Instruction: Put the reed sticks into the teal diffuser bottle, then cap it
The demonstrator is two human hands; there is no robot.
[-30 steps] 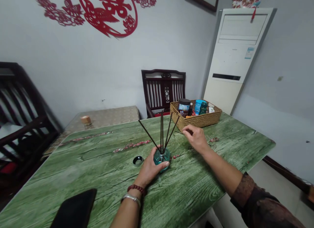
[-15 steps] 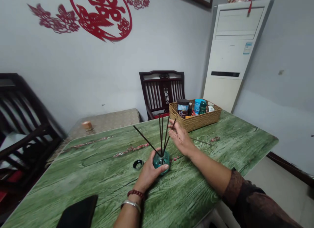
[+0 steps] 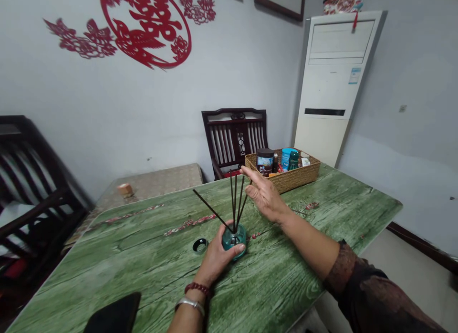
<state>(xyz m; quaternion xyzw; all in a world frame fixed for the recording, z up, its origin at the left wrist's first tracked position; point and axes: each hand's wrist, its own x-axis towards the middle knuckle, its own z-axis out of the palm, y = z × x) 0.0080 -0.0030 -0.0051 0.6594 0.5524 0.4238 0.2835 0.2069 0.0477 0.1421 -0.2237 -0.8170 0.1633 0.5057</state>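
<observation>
Two bare hands work at a green wood-print surface (image 3: 304,261). Left hand (image 3: 216,259) has its grip clamped around a teal glass diffuser bottle (image 3: 234,239), fingers wrapped on the near side, and the bottle stands on the surface near the middle of the near half. Several thin black reed sticks (image 3: 234,199) stand fanned out of the bottle's neck, one leaning far toward the left. Right hand (image 3: 265,194) is raised just beside the sticks, palm open, grip apart, fingers spread; contact with the sticks can't be confirmed. A small black round cap (image 3: 200,245) lies on the surface just left of the left hand. A flat black object (image 3: 114,315) lies at the near edge. A wicker basket (image 3: 286,179) sits toward the far edge, holding a dark jar (image 3: 265,161) and a blue container (image 3: 285,157). Red bead bracelet (image 3: 197,288) and silver bangle (image 3: 189,304) are on the left wrist.
</observation>
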